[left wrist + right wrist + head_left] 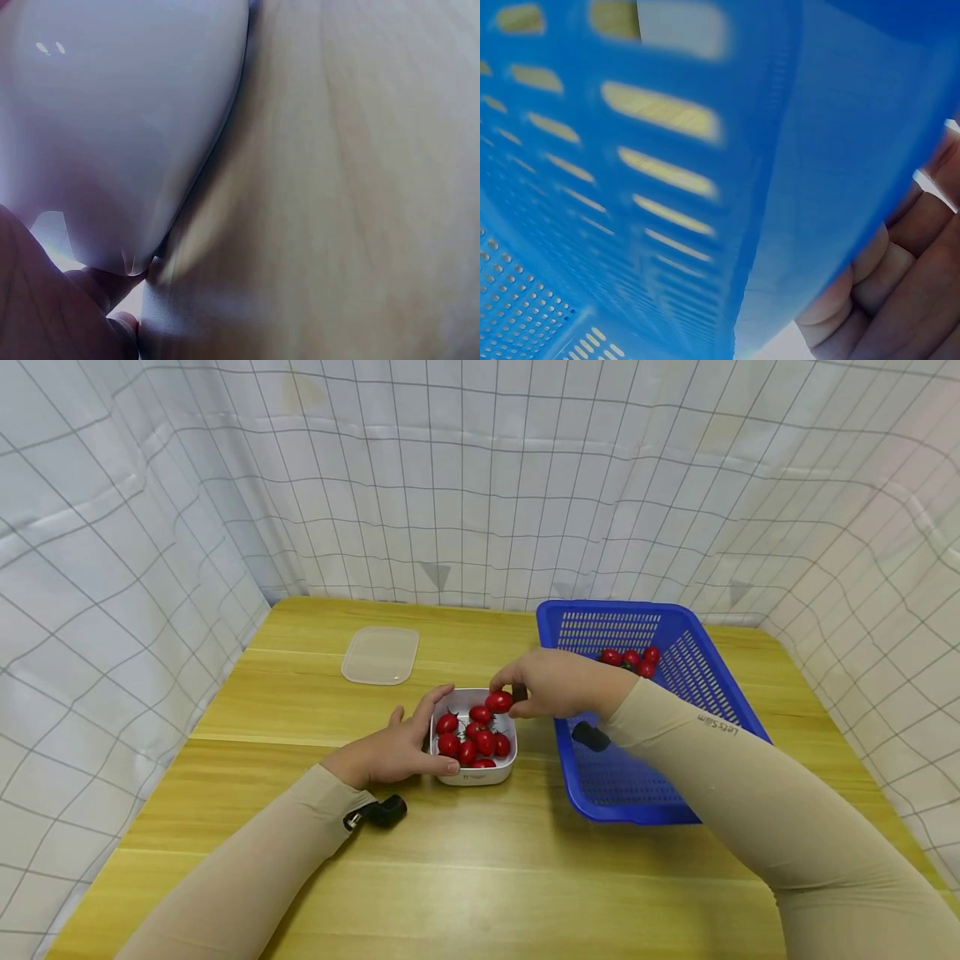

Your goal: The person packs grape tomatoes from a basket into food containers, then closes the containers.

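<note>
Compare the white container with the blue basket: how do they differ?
The white container is small and solid-walled; the blue basket is much larger, with slotted walls. The left hand holds the container's side, while the right forearm passes over the basket. Both hold red tomatoes and stand on the wooden table.
</note>
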`<action>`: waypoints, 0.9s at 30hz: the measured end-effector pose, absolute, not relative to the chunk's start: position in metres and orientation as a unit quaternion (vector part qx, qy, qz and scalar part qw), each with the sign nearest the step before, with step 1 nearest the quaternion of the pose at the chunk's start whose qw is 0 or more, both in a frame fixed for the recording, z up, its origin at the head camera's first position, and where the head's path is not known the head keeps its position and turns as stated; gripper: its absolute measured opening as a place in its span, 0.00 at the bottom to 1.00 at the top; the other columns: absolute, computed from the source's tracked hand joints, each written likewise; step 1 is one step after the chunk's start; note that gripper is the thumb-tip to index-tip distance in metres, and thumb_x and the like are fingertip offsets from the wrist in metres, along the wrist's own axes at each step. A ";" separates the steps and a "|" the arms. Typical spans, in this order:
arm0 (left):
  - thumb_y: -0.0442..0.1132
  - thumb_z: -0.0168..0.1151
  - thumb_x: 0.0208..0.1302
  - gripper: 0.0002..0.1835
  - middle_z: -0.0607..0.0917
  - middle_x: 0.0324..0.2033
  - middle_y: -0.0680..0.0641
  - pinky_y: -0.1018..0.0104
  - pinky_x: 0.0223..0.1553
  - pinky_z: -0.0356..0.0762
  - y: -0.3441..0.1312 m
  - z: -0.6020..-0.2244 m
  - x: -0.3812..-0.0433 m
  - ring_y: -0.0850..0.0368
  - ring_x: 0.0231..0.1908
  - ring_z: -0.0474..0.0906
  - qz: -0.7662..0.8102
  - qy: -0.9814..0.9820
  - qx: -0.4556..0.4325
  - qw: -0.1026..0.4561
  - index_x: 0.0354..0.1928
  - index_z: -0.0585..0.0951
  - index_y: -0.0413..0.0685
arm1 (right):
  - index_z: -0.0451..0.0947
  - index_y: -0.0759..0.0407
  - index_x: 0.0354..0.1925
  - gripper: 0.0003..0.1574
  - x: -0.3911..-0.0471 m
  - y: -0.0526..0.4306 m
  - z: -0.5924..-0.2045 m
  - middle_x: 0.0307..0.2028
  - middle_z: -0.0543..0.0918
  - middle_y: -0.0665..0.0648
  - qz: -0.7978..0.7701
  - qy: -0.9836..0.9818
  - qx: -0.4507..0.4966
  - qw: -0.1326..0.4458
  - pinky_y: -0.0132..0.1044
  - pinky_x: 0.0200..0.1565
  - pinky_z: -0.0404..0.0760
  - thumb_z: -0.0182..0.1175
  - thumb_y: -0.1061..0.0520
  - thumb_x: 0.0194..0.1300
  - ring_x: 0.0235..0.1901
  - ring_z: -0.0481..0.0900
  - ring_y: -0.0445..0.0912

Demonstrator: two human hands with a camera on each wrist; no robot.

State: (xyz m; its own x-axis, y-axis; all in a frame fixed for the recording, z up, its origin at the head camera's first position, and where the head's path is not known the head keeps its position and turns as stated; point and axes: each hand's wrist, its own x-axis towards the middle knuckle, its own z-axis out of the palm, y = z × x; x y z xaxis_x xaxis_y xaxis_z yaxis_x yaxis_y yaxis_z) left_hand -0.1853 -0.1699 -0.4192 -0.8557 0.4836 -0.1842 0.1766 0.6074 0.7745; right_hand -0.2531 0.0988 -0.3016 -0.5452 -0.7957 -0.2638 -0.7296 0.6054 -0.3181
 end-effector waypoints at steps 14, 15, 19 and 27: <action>0.64 0.73 0.60 0.64 0.52 0.84 0.42 0.30 0.77 0.17 -0.170 -0.420 -0.187 0.30 0.83 0.37 0.400 0.876 0.186 0.195 0.85 0.37 0.65 | 0.84 0.52 0.59 0.19 -0.251 0.097 -0.302 0.40 0.89 0.47 -0.076 0.874 -0.439 0.193 0.38 0.48 0.86 0.69 0.55 0.72 0.39 0.84 0.41; 0.64 0.73 0.60 0.64 0.53 0.83 0.42 0.29 0.77 0.17 -0.170 -0.420 -0.187 0.29 0.82 0.34 0.401 0.875 0.185 0.196 0.84 0.37 0.66 | 0.84 0.52 0.59 0.19 -0.251 0.097 -0.302 0.40 0.89 0.47 -0.075 0.874 -0.439 0.194 0.38 0.48 0.86 0.69 0.55 0.72 0.39 0.83 0.41; 0.64 0.73 0.59 0.65 0.52 0.84 0.42 0.27 0.77 0.19 -0.170 -0.420 -0.187 0.25 0.81 0.28 0.401 0.876 0.179 0.200 0.84 0.37 0.68 | 0.84 0.52 0.60 0.19 -0.252 0.097 -0.303 0.40 0.89 0.47 -0.075 0.873 -0.441 0.192 0.38 0.48 0.86 0.69 0.55 0.72 0.39 0.83 0.41; 0.64 0.72 0.60 0.64 0.52 0.84 0.42 0.27 0.77 0.19 -0.170 -0.418 -0.185 0.25 0.81 0.29 0.400 0.876 0.179 0.203 0.84 0.36 0.68 | 0.84 0.51 0.60 0.20 -0.252 0.097 -0.304 0.41 0.89 0.48 -0.080 0.874 -0.439 0.191 0.39 0.49 0.86 0.69 0.56 0.72 0.39 0.84 0.42</action>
